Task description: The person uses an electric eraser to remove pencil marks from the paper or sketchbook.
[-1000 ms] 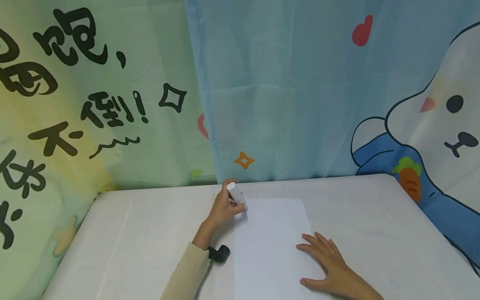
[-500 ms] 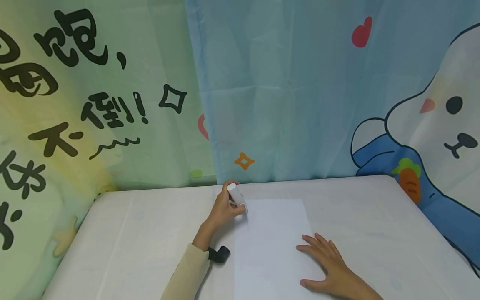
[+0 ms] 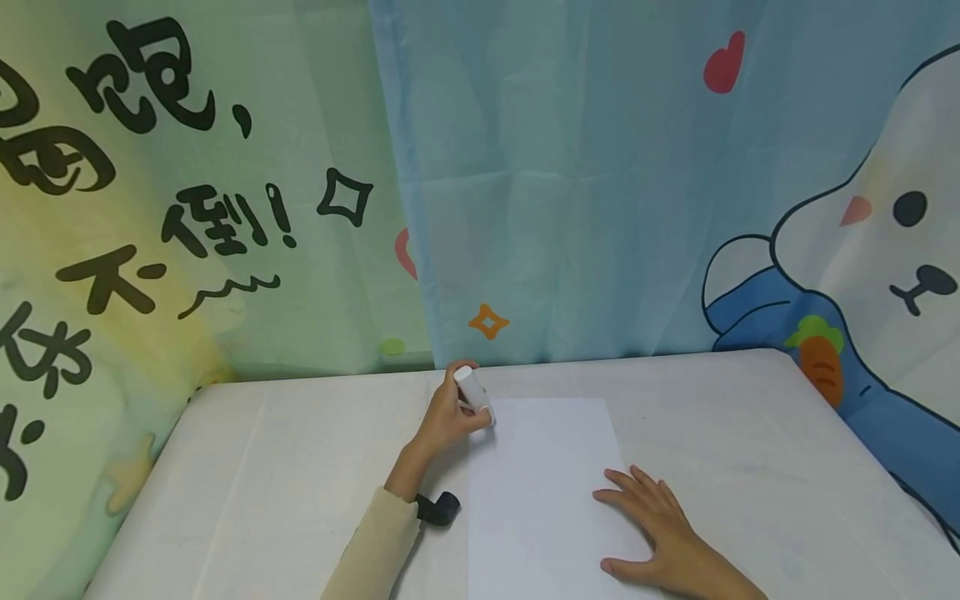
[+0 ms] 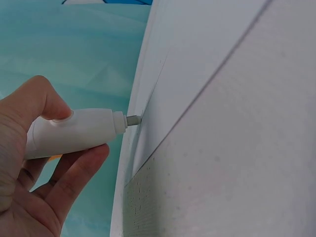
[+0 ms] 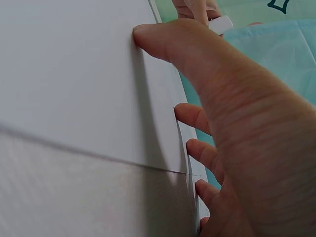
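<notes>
My left hand point(image 3: 442, 421) grips a white, stubby, pen-like electric tool point(image 3: 472, 388) at the upper left corner of a blank white sheet of paper point(image 3: 547, 492). In the left wrist view, the thumb presses a round button on the tool's body point(image 4: 94, 127), and the fingers support it from below. Its narrow grey tip point(image 4: 133, 120) meets the paper near the corner. On the sheet's right edge rests my right hand point(image 3: 660, 529), fingers spread. Seen from the right wrist, that thumb point(image 5: 153, 38) lies on the paper while the other fingertips reach around its edge.
A white-covered table point(image 3: 322, 467) lies under the paper. Behind it hangs a printed curtain point(image 3: 570, 167) with lettering and a cartoon animal. A black camera mount point(image 3: 438, 507) sits on the left wrist, beside a beige sleeve point(image 3: 375, 537).
</notes>
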The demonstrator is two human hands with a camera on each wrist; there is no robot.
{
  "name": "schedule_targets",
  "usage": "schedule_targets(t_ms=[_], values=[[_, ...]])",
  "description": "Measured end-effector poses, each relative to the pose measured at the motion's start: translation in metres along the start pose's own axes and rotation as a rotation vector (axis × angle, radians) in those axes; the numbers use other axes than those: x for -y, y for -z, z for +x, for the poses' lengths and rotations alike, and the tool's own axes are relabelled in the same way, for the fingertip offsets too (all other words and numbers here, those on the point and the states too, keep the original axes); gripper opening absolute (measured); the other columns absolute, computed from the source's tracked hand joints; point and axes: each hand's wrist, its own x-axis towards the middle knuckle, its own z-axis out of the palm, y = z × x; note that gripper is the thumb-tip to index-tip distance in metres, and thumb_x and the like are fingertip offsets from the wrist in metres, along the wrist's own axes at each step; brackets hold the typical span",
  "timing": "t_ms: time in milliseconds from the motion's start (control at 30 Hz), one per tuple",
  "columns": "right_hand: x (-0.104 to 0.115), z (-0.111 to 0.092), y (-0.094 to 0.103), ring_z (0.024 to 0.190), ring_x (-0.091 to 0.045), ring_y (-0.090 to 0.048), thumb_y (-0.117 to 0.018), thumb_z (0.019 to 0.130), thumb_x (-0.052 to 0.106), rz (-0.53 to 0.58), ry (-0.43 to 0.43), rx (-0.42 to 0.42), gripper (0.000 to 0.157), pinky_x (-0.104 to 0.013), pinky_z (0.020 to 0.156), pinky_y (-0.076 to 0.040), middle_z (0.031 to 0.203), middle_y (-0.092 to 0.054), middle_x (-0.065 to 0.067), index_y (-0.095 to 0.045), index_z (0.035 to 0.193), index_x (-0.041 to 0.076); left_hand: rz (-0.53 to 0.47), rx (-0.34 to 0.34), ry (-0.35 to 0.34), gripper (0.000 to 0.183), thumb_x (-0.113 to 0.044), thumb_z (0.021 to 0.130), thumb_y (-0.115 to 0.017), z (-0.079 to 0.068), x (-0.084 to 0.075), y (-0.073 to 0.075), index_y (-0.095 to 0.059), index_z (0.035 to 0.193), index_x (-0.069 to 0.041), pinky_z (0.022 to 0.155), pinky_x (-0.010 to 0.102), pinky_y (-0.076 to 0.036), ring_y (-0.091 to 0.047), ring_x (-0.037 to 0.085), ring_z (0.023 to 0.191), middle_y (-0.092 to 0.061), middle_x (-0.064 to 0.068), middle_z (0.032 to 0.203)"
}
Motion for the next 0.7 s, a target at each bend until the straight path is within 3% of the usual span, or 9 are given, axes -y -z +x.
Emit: schedule_targets(t_ms=[133, 333, 600, 700], values=[[-0.0007, 0.0003, 0.0004, 0.145, -0.006, -0.002, -0.08, 0.073, 0.038, 0.004, -0.002, 0.004, 0.068, -0.061, 0.113, 0.008, 0.146, -0.037, -0.011, -0.053, 0.132, 0.021, 0.002, 0.003, -0.016, 0.065, -0.001, 0.077, -0.066, -0.0002, 0.0002, 0.0003, -0.036, 0.135, 0.001, 0.066, 0.024, -0.051, -0.06, 0.022, 0.08, -0.059, 0.019, 0.101], [-0.0002, 0.0002, 0.0004, 0.139, 0.012, 0.007, -0.08, 0.074, 0.038, 0.002, 0.008, 0.004, 0.066, -0.054, 0.115, 0.011, 0.146, -0.038, -0.011, -0.053, 0.132, 0.02, 0.015, 0.004, -0.023, 0.064, -0.002, 0.077, -0.065, -0.0006, 0.0, 0.0002, -0.036, 0.134, -0.001, 0.067, 0.023, -0.052, -0.059, 0.021, 0.079, -0.059, 0.019, 0.101], [-0.0002, -0.0003, -0.0001, 0.141, 0.01, 0.005, -0.08, 0.074, 0.038, -0.022, 0.032, -0.01, 0.066, -0.038, 0.115, 0.016, 0.146, -0.038, -0.006, -0.053, 0.132, 0.02, 0.001, 0.006, -0.012, 0.064, -0.001, 0.077, -0.065, -0.0007, 0.0004, -0.0002, -0.036, 0.134, -0.001, 0.067, 0.022, -0.051, -0.059, 0.02, 0.079, -0.059, 0.018, 0.1], [0.0004, -0.0002, 0.0004, 0.139, 0.012, 0.007, -0.08, 0.073, 0.038, -0.017, 0.018, -0.002, 0.067, -0.045, 0.115, 0.015, 0.146, -0.037, -0.006, -0.053, 0.132, 0.02, 0.003, 0.005, -0.008, 0.065, -0.001, 0.077, -0.065, -0.0008, 0.0006, -0.0005, -0.036, 0.134, -0.001, 0.066, 0.021, -0.05, -0.059, 0.019, 0.079, -0.059, 0.019, 0.1]])
